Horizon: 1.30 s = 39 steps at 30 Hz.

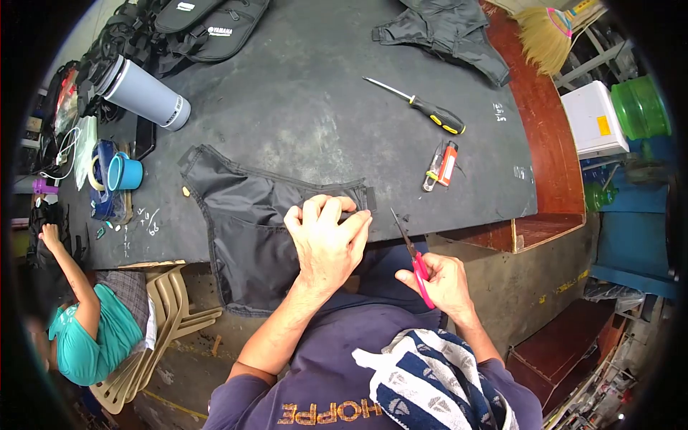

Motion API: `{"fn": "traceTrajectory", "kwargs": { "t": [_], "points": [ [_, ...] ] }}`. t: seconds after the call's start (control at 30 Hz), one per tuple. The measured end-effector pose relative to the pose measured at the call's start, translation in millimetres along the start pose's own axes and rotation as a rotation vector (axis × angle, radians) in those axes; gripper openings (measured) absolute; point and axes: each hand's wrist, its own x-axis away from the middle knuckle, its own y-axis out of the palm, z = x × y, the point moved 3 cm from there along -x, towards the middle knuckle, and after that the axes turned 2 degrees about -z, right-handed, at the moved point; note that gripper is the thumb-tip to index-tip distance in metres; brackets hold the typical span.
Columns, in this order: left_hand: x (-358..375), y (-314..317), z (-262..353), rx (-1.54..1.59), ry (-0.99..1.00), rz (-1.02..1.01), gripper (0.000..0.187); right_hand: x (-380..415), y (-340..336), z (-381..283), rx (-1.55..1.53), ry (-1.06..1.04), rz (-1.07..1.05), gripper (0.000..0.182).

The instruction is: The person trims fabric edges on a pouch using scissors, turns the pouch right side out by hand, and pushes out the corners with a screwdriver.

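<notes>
A sewn black fabric piece (247,247) lies partly on the dark table and hangs over its front edge. My left hand (331,240) is closed on its right end, fingertips pinching the edge beside a short black tab (370,198). In my right hand (446,283) are scissors (421,279) with pinkish-red handles, held just past the table edge. Their blades point up and away from me, a little to the right of the fabric and apart from it. Small dark scraps (405,217) lie near the blade tips.
A screwdriver (437,115) and two lighters (441,165) lie right of centre. Another black fabric piece (444,39) is at the back. Left stand a tumbler (147,93) and a blue cup (125,173). A co-worker (97,322) sits at the left beside plastic chairs (168,308).
</notes>
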Motion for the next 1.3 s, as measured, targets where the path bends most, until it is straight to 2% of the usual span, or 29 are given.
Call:
{"fn": "traceTrajectory", "kwargs": {
  "t": [0.07, 0.13, 0.2, 0.23, 0.3, 0.43, 0.5, 0.67, 0.77, 0.8, 0.87, 1.0, 1.13, 1.3],
  "points": [
    [4, 2, -2, 0.008, 0.015, 0.011, 0.037, 0, -4, 1, 0.003, -0.033, 0.027, 0.049],
    [8, 0, -3, 0.041, 0.038, 0.017, 0.042, 0, -20, 12, -0.282, 0.064, 0.235, 0.045],
    [8, -13, -2, 0.042, 0.023, 0.013, 0.045, -4, -57, 11, -0.276, 0.171, 0.365, 0.043],
    [7, -20, -3, 0.046, 0.004, 0.001, 0.048, -8, -76, 10, -0.278, 0.160, 0.376, 0.043],
    [9, -30, -6, 0.043, -0.006, 0.000, 0.051, -15, -113, 7, 0.367, 0.276, 0.541, 0.046],
    [15, -32, -18, -0.049, -0.084, 0.002, 0.061, -40, -153, 0, 0.462, 0.358, 0.526, 0.049],
    [20, -30, -18, -0.069, -0.058, -0.022, 0.061, -60, -159, 12, 0.558, 0.252, 0.548, 0.049],
    [39, -23, -24, -0.048, 0.007, -0.003, 0.059, -90, -155, 20, 0.549, 0.140, 0.641, 0.045],
    [45, -27, -32, 0.012, 0.001, 0.023, 0.058, -85, -129, -3, 0.635, -0.395, 1.003, 0.040],
    [48, -27, -32, 0.045, -0.004, 0.029, 0.057, -85, -120, -8, 0.635, -0.396, 1.003, 0.040],
    [52, -24, -33, 0.040, -0.002, 0.047, 0.058, -93, -99, -15, 0.284, -0.190, 0.582, 0.037],
    [51, -23, -29, 0.018, 0.008, 0.101, 0.061, -110, -70, -16, 0.383, -0.318, 0.677, 0.040],
    [57, -20, -29, -0.022, 0.030, 0.135, 0.068, -120, -71, 1, 0.362, -0.317, 0.695, 0.036],
    [69, -16, -30, -0.095, 0.063, 0.136, 0.077, -88, -59, 5, 0.349, -0.404, 0.674, 0.036]
  ]
}}
